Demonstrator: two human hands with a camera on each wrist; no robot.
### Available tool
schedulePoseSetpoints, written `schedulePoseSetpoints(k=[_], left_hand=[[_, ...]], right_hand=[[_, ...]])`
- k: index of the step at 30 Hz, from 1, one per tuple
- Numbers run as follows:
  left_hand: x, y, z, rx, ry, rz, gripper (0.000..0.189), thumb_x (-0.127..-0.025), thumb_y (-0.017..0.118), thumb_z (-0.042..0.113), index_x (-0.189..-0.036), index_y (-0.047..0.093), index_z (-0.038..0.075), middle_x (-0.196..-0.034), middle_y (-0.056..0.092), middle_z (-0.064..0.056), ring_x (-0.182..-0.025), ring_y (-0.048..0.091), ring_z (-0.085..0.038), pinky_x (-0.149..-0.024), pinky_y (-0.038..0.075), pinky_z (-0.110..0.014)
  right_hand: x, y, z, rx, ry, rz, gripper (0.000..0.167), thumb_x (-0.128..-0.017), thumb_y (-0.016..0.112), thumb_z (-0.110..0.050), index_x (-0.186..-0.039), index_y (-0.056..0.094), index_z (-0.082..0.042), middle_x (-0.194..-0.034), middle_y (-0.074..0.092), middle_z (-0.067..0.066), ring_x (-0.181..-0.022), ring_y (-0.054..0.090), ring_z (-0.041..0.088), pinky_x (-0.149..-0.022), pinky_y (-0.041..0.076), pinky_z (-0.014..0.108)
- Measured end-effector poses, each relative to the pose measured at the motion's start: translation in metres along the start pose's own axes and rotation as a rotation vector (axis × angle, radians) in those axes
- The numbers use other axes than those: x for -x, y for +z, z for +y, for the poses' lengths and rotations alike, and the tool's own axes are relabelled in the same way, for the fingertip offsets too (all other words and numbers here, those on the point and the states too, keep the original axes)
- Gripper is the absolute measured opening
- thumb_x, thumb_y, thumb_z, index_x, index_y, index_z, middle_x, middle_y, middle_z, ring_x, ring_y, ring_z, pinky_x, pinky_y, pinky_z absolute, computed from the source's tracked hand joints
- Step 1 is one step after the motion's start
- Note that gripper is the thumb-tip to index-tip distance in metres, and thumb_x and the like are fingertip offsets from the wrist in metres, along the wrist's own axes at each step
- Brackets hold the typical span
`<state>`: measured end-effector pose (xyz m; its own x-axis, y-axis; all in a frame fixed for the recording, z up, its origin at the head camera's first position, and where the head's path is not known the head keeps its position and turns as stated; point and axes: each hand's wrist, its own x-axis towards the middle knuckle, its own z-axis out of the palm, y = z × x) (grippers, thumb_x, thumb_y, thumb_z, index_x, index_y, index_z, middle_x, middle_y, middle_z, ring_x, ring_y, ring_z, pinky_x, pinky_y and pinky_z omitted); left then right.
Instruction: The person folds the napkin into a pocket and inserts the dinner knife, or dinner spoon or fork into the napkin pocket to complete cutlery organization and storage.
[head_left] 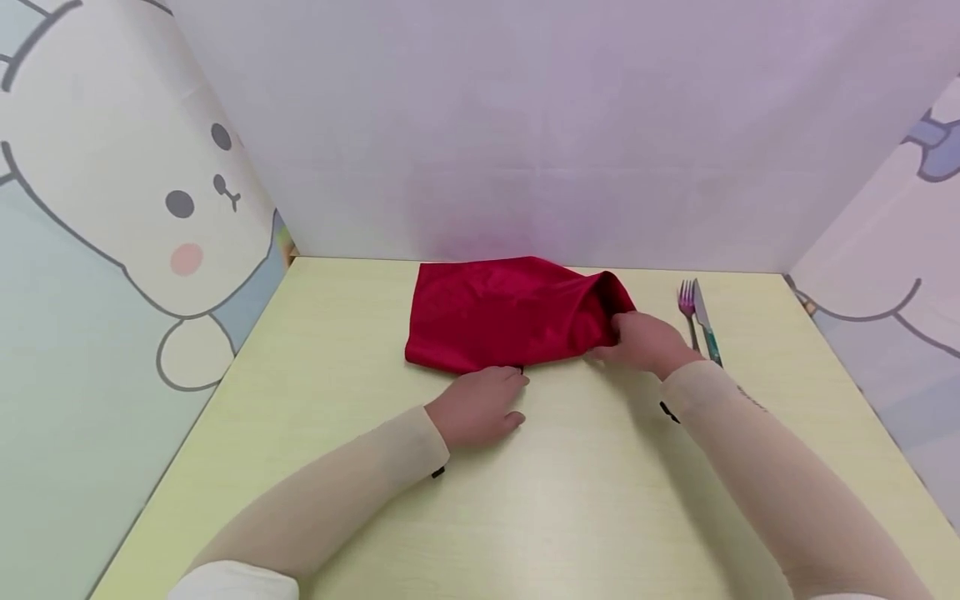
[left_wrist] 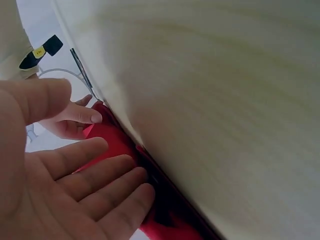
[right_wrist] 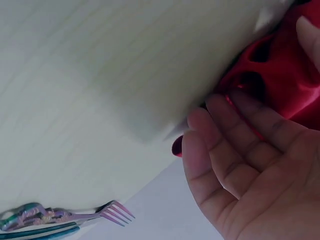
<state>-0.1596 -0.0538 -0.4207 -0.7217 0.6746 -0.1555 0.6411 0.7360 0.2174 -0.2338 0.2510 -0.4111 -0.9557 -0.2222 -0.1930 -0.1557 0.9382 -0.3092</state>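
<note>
A shiny dark red cloth (head_left: 487,317) lies at the back middle of the table, its right end raised into a loose, hollow fold. My left hand (head_left: 480,408) is at its front edge, palm turned sideways and thumb apart; in the left wrist view the straight fingers (left_wrist: 107,192) reach right up to the red fabric. At the raised right end is my right hand (head_left: 645,342), thumb spread from the other fingers. Its fingers (right_wrist: 240,145) extend, slightly bent, against the cloth's edge in the right wrist view, with the red folds behind them.
Right of the cloth, a fork (head_left: 687,304) and a knife (head_left: 705,321) with a green handle lie side by side, close beyond my right wrist. A pale wall (head_left: 525,125) rises behind the light wooden table (head_left: 525,517). Cartoon-printed panels (head_left: 112,167) flank it.
</note>
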Motion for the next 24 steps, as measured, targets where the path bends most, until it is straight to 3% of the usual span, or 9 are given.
schedulePoseSetpoints(k=[5, 9, 15, 20, 24], left_hand=[[-0.004, -0.002, 0.002, -0.042, -0.054, -0.045, 0.064, -0.103, 0.061, 0.038, -0.154, 0.044, 0.004, -0.153, 0.05, -0.009, -0.141, 0.046, -0.025, -0.116, 0.038, -0.034], [-0.004, -0.001, -0.002, -0.071, -0.092, -0.068, 0.067, -0.103, 0.061, 0.039, -0.155, 0.043, 0.003, -0.155, 0.048, -0.01, -0.143, 0.045, -0.025, -0.116, 0.037, -0.034], [0.002, -0.004, -0.012, -0.088, -0.105, -0.059, 0.06, -0.1, 0.065, 0.038, -0.146, 0.052, 0.004, -0.133, 0.06, -0.007, -0.122, 0.058, -0.025, -0.103, 0.049, -0.035], [0.017, -0.007, -0.025, -0.114, -0.139, -0.034, 0.043, -0.097, 0.069, 0.037, -0.128, 0.064, 0.007, -0.114, 0.061, -0.004, -0.102, 0.061, -0.022, -0.09, 0.054, -0.036], [0.037, -0.008, -0.038, -0.15, -0.148, -0.004, 0.022, -0.095, 0.07, 0.033, -0.096, 0.07, 0.012, -0.095, 0.056, -0.001, -0.085, 0.055, -0.019, -0.078, 0.053, -0.034]], right_hand=[[-0.004, 0.002, -0.001, 0.014, -0.032, 0.035, 0.029, -0.094, 0.071, -0.032, -0.082, 0.056, -0.01, -0.071, 0.054, 0.004, -0.068, 0.051, 0.023, -0.064, 0.041, 0.039], [-0.006, -0.002, -0.003, 0.017, -0.074, 0.052, 0.026, -0.096, 0.069, -0.022, -0.076, 0.056, -0.011, -0.068, 0.054, 0.004, -0.068, 0.051, 0.024, -0.066, 0.042, 0.04], [-0.002, -0.017, -0.003, -0.005, -0.07, 0.087, 0.025, -0.099, 0.061, -0.013, -0.076, 0.051, -0.01, -0.068, 0.05, 0.005, -0.069, 0.05, 0.025, -0.068, 0.041, 0.039], [0.003, -0.039, -0.004, -0.068, -0.067, 0.121, 0.022, -0.102, 0.056, -0.014, -0.082, 0.052, -0.007, -0.071, 0.049, 0.006, -0.072, 0.05, 0.025, -0.068, 0.04, 0.04], [0.005, -0.056, -0.005, -0.122, -0.024, 0.154, 0.018, -0.105, 0.051, -0.018, -0.099, 0.059, -0.003, -0.082, 0.057, 0.01, -0.079, 0.054, 0.029, -0.073, 0.042, 0.044]])
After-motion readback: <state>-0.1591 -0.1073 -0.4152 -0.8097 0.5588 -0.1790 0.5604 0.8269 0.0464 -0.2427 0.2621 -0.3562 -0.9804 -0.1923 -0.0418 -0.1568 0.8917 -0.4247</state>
